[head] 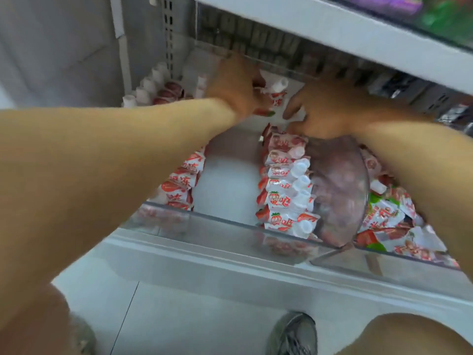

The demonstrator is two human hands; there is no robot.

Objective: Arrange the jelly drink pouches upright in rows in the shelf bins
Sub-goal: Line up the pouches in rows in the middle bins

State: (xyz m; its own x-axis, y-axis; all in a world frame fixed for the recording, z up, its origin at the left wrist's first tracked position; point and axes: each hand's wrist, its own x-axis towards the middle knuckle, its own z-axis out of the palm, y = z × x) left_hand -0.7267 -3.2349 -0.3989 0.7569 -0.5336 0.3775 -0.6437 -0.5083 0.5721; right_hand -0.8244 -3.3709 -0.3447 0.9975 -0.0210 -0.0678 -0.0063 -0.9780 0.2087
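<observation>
Both my arms reach deep into a low shelf bin. My left hand (pixel 236 85) grips a red-and-white jelly pouch (pixel 275 92) with a white cap at the back of the bin. My right hand (pixel 325 111) has its fingers curled down onto the far end of an upright row of strawberry pouches (pixel 284 185) that runs toward the front. Another row of pouches (pixel 183 180) stands at the left, partly hidden by my left forearm. A loose heap of pouches (pixel 386 221) lies at the right.
A clear curved divider (pixel 337 190) separates the middle row from the heap. A clear front rail (pixel 220 221) edges the white shelf (pixel 225 180). The upper shelf (pixel 332 29) hangs low over my hands. White-capped pouches (pixel 153 85) line the back left. My shoes show on the floor below.
</observation>
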